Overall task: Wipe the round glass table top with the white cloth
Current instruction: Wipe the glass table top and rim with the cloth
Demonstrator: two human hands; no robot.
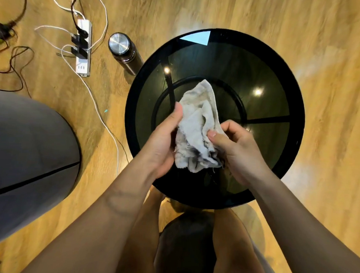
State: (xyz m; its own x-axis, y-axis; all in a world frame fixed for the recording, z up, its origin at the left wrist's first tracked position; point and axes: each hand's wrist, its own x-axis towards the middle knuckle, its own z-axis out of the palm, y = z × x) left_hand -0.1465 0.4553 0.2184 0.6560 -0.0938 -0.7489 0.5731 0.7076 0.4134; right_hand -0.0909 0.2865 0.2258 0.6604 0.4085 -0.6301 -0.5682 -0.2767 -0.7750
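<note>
1. Cloth [197, 126] in focus: white, crumpled and smudged dark at its lower end, it is bunched between both hands at the centre of the frame, over the middle of the round glass bench [269, 78].
2. We see the left hand [164, 140] cupping the cloth's left edge, with the thumb pressed on top and the fingers curled underneath.
3. Over on the right, the right hand [235, 150] pinches the opposite edge, thumb on the fabric and the other fingers curled behind it.
4. Why two hands? We read this as gathering the cloth into a pad so that a cleaner face goes down. Wiping itself does not look under way, and we cannot tell whether the cloth touches the glass at all.
5. Up at the bench's upper left rim, a steel flask [125, 50] stands on the wooden floor [330, 60] just beside it, probably kept off the glass so a wipe can run edge to edge.
6. Further upper left, a power strip [83, 51] and its cables lie well apart from the bench.
7. Our call for the next move: one hand presses the pad flat onto the glass and sweeps in arcs out to the black rim.
</note>
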